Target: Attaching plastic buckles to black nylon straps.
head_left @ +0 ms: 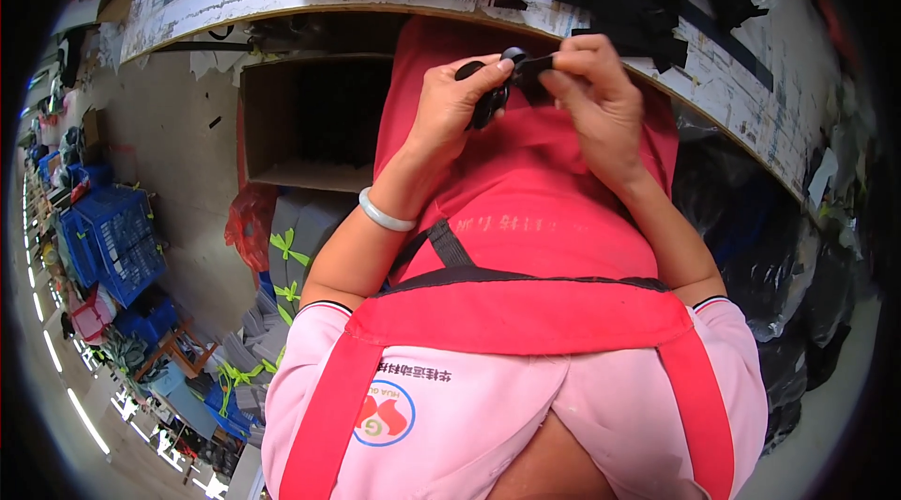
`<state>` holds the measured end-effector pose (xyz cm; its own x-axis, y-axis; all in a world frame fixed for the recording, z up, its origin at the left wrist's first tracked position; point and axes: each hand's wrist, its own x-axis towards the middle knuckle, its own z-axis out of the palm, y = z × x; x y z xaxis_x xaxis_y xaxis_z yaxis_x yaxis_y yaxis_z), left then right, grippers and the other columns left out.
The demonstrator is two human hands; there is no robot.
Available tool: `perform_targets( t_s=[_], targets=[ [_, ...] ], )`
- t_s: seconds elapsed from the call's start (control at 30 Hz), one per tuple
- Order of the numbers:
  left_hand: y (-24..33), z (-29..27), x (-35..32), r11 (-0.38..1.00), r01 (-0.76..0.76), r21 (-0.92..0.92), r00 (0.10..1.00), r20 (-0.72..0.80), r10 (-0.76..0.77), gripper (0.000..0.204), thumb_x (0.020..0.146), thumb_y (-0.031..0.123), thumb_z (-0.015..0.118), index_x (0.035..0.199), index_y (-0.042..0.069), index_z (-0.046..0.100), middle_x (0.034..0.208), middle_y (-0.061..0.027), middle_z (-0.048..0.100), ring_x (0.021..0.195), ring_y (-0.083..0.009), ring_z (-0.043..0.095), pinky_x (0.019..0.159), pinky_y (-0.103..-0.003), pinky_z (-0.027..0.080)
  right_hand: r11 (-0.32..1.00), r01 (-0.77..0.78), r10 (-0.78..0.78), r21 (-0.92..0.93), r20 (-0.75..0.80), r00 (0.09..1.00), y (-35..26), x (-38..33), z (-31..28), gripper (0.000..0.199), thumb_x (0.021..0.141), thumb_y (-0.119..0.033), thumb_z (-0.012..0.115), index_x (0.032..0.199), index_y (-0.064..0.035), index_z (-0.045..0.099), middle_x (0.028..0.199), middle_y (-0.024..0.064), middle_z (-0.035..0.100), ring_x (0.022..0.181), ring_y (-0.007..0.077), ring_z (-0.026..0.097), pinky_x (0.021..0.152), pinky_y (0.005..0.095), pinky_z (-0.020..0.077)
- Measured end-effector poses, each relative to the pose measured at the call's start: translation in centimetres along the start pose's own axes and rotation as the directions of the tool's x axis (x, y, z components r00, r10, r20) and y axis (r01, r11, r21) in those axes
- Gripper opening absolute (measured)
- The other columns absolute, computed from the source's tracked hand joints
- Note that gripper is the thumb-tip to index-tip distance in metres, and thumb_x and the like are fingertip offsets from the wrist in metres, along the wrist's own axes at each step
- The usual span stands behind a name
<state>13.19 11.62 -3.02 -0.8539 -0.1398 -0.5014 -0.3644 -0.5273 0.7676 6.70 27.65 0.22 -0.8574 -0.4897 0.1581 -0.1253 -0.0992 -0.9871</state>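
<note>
Over on the left, blue crates (113,242) and a cardboard box (310,120) leave open floor, so elbows have room there. Centre stage, the left hand (460,101) curls tight round a black buckle (488,97) above the red apron (526,209); it wants steadying. Right hand (591,92) pinches a black strap (533,64), close under the table edge (713,97), so best feed it straight.

Both hands side by side before the table edge (375,7), open box (282,125) under it at left.
</note>
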Motion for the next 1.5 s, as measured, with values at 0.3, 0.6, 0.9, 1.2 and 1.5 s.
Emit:
perform_targets(
  t_s=[0.3,0.6,0.9,1.2,1.5],
  targets=[
    [-0.3,0.1,-0.4,0.963,-0.230,0.139,0.970,-0.047,0.238,0.020,0.088,0.013,0.069,0.102,0.000,0.070,0.066,0.0012,0.059,0.051,-0.0034,0.050,0.045,-0.019,0.035,0.802,-0.513,0.584,-0.304,0.225,0.780,-0.1,1.0,-2.3,0.021,0.090,-0.018,0.064,0.077,-0.0020,0.061,0.068,-0.0054,0.053,0.065,0.0019,0.043,0.058,0.0196,0.0362],
    [-0.4,-0.4,-0.3,0.752,-0.567,0.338,0.818,0.122,0.562,0.017,0.087,0.004,0.067,0.104,0.001,0.069,0.080,0.0016,0.059,0.062,-0.0031,0.051,0.051,-0.018,0.036,0.814,-0.577,0.580,-0.067,0.164,0.798,0.3,0.6,-1.2,0.021,0.091,-0.021,0.065,0.079,-0.0049,0.063,0.066,-0.0065,0.054,0.058,0.0002,0.042,0.050,0.0188,0.0320],
    [-1.4,0.0,-0.1,0.700,-0.608,0.376,0.776,0.093,0.624,0.019,0.085,0.000,0.068,0.104,0.002,0.070,0.085,-0.0038,0.061,0.066,-0.0079,0.055,0.055,-0.021,0.043,0.817,-0.566,0.547,0.114,0.161,0.822,2.4,0.2,-0.5,0.019,0.093,-0.025,0.063,0.086,-0.0072,0.062,0.066,-0.0062,0.052,0.054,0.0005,0.043,0.046,0.0160,0.0307],
    [-0.7,-0.6,-1.5,0.448,-0.738,0.505,0.645,0.331,0.688,0.030,0.076,-0.007,0.070,0.103,0.007,0.070,0.088,-0.0071,0.060,0.072,-0.0172,0.061,0.060,-0.026,0.049,0.779,-0.617,0.563,0.113,0.305,0.768,1.1,1.2,-2.3,0.022,0.093,-0.026,0.063,0.094,-0.0046,0.064,0.072,-0.0029,0.057,0.058,0.0027,0.051,0.050,0.0165,0.0412],
    [-0.2,-0.2,-3.1,0.411,-0.759,0.506,0.633,0.422,0.649,0.030,0.075,-0.004,0.072,0.102,0.010,0.071,0.087,-0.0074,0.059,0.072,-0.0197,0.063,0.059,-0.029,0.050,0.847,-0.530,0.501,-0.030,0.377,0.779,1.4,1.9,-3.2,0.011,0.091,-0.016,0.065,0.089,-0.0048,0.063,0.078,-0.0014,0.060,0.065,0.0044,0.053,0.062,0.0194,0.0455]
  ],
)
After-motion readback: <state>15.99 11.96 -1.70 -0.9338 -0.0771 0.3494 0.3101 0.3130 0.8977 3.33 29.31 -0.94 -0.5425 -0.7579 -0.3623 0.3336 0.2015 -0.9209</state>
